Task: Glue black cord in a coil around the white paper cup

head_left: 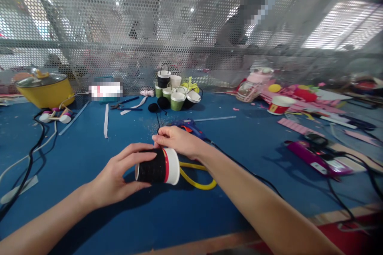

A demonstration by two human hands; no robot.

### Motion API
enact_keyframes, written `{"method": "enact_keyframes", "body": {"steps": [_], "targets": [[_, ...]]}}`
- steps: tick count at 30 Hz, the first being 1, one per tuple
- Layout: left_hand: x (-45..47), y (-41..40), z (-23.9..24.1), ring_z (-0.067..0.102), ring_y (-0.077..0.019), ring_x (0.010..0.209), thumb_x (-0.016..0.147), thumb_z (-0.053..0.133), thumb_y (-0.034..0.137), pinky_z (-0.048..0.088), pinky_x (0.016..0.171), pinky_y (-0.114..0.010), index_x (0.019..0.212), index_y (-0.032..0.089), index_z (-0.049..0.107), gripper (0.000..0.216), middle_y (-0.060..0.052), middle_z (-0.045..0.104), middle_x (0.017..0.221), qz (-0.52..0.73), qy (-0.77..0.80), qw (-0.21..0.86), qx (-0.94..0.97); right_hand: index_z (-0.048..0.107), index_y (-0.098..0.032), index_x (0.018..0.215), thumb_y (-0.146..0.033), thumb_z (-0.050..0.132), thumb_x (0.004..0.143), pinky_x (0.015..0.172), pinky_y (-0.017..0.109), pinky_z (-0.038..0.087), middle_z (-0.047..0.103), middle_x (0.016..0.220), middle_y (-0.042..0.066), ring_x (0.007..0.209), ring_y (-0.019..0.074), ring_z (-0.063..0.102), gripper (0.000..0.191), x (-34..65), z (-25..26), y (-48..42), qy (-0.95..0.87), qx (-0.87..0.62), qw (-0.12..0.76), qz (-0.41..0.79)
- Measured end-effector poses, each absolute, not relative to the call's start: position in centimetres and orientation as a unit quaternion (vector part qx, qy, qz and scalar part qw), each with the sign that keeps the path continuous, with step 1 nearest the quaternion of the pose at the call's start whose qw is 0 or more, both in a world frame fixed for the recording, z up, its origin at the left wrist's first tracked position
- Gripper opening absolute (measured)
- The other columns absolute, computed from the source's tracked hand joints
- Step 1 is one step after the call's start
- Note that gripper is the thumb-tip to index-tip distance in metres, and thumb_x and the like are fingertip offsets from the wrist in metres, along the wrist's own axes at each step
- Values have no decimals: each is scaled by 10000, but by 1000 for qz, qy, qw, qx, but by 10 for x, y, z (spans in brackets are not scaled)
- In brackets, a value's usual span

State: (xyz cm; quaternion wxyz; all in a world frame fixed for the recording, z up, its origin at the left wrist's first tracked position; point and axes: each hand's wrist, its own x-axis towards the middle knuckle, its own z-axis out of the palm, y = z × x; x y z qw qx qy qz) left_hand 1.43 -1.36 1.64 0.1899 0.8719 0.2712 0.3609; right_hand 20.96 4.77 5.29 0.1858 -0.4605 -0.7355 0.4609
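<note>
My left hand (112, 177) is wrapped round a paper cup (155, 167) lying on its side above the blue table. Black yarn covers most of the cup's wall; a red band and a white rim show at its right end. My right hand (179, 140), just above the cup, pinches a strand of black yarn (158, 122) between thumb and fingers. That strand runs back to a ball of black yarn (153, 107). Beyond my right hand lies a blue glue gun (194, 128), partly hidden. A yellow loop (200, 186) sits right of the cup, partly behind my forearm.
Small yarn-wrapped cups (177, 101) are stacked at the back middle. A yellow pot (46, 91) with a glass lid stands at the back left. To the right are a red-and-white paper cup (280, 105), pink craft pieces and a purple power strip (320, 158) with cables.
</note>
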Motion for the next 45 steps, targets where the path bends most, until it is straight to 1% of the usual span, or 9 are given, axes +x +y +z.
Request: {"method": "enact_keyframes", "body": {"steps": [6,10,15,19,23,30,33,39,45], "targets": [[15,-11,9,491,-237,1143,830,532,166,455,920,-396,1230,249,412,426,-119,492,1249,356,262,91,892,444,-187,662,-396,503,805,489,220,332,502,619,-27,536,93,420,260,213,53,48,-743,-449,168,468],[16,-9,5,471,-233,1171,828,526,169,442,947,-376,1283,245,352,493,-117,463,1275,363,328,110,865,374,-198,635,-380,486,812,457,219,269,361,544,-67,483,79,327,277,212,51,49,-760,-463,190,414],[18,-9,8,518,-271,1096,722,666,317,470,888,-397,1235,234,402,583,-112,516,1197,364,369,263,814,355,-199,635,-344,425,844,462,225,256,365,548,-58,496,86,336,264,208,50,46,-780,-486,197,341],[21,-9,12,611,-236,940,822,514,393,516,782,-365,1181,176,405,433,-93,622,1022,369,405,450,706,385,-191,636,-332,428,845,505,232,284,440,596,-33,552,99,382,255,203,50,39,-799,-493,212,273],[21,-7,14,642,-201,781,805,532,384,529,697,-345,1128,179,431,395,-48,648,885,331,427,491,683,367,-194,618,-307,435,845,518,239,285,442,589,-30,548,100,380,262,200,50,34,-803,-500,214,243],[19,-10,18,587,-188,913,772,587,237,503,798,-330,1088,194,435,353,-65,562,1015,369,375,412,744,418,-188,645,-347,473,820,506,230,282,430,581,-48,537,91,370,243,204,51,44,-800,-434,274,310],[17,-12,21,523,-200,1040,780,580,190,468,876,-336,1200,238,389,464,-78,476,1153,352,338,353,798,426,-179,616,-347,528,786,509,223,297,413,565,-57,525,78,360,260,200,55,52,-802,-396,280,348],[16,-14,24,437,-251,1141,789,569,220,407,957,-396,1259,244,398,501,-101,414,1210,267,329,270,865,493,-165,641,-351,550,776,463,199,346,485,504,-47,458,71,443,237,181,55,66,-811,-400,170,392],[16,-11,24,524,-210,1000,797,552,239,501,825,-337,1227,242,418,450,-97,430,1174,296,367,305,827,554,-150,872,-401,342,888,522,210,424,645,745,49,557,106,596,329,219,70,80,-769,-595,166,166]]}}
